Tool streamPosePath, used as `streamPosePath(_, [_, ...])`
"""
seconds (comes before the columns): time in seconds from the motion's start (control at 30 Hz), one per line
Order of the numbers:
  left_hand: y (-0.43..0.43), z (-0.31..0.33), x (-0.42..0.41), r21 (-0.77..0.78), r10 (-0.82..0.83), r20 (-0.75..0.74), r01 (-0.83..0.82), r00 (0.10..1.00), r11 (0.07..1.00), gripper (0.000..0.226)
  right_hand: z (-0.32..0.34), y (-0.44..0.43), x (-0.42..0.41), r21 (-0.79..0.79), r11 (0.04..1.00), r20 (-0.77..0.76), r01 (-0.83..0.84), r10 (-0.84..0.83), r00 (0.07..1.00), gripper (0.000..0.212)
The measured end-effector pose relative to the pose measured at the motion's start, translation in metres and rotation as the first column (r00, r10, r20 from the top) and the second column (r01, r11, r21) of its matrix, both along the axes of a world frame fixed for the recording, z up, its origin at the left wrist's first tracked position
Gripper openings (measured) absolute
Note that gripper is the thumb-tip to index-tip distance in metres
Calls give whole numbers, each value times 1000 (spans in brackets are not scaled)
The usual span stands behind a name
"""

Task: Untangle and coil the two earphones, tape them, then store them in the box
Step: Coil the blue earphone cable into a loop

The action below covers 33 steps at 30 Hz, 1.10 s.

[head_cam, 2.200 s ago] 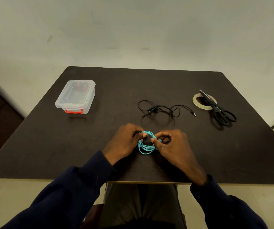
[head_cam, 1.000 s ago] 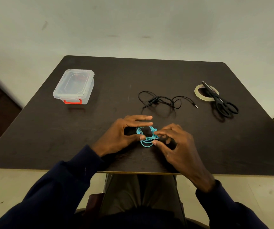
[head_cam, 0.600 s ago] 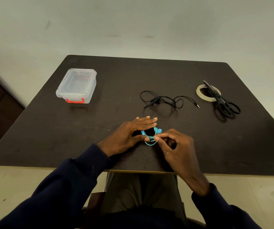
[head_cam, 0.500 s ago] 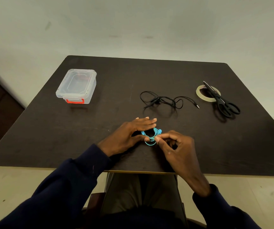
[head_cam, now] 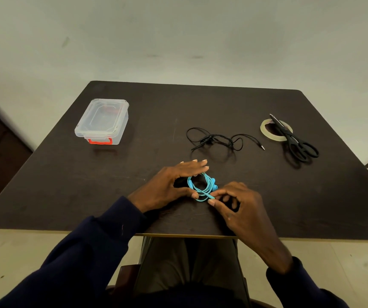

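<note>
Dark table [head_cam: 89,185], seen from above, near edge at the bottom. Blue earphone [head_cam: 201,187] wound into a small loose coil near that front edge, lying on the wood between both hands, the two earbuds poking out at the coil's right side.

Left hand [head_cam: 169,185] arched over the coil's left half — fingers [head_cam: 195,164] stretched out straight and close together above the far side of the loop, thumb pressed onto the cable at the near side, so the coil sits pinned inside the curve of the hand. Right hand [head_cam: 243,207] just right of the coil, thumb and forefinger pinching the cable where the strands cross at the lower right; remaining fingers curled loosely underneath.

Black earphone [head_cam: 220,140] farther back, still a loose tangle, plug end trailing to the right, well apart from either hand. Clear plastic box [head_cam: 103,121] at the back left, lid on, red latch facing the viewer. Roll of tape [head_cam: 267,130] at the back right, with black scissors [head_cam: 296,141] lying across it, blades over the roll and handles nearer the viewer.

Dark blue sleeves [head_cam: 94,241] on both arms — wrists bare.
</note>
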<state>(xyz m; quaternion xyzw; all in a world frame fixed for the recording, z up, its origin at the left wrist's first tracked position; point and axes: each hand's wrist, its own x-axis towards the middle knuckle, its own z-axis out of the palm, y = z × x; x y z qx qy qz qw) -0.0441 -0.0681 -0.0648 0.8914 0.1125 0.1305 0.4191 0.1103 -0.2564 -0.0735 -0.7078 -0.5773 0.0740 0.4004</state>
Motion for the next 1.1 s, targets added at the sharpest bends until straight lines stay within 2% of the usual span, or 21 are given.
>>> streamPosePath(0.13, [-2,6,-2,-91,62,65,-56,996,994,83,3,0,-3,-15,1000,21,5,-5,1000,23])
streamPosePath(0.43, [7,6,-10,-125,98,56,-90,994,988,86,5,0,-3,-16,999,3,52,-52,999,22])
streamPosePath(0.67, [13,9,-9,-71,111,65,-106,992,992,60,6,1,-4,-16,999,48,51,-50,998,17])
streamPosePath(0.8, [13,11,1,-13,147,44,-147,988,989,60,4,1,-4,1,998,49,64,-64,997,15])
streamPosePath(0.93, [10,16,8,-25,227,0,-227,974,974,59,1,0,-4,-14,997,69,82,-81,994,18])
streamPosePath(1.1, [4,29,21,4,341,-127,-344,931,939,39,0,0,-4,-14,994,86,110,-108,990,17])
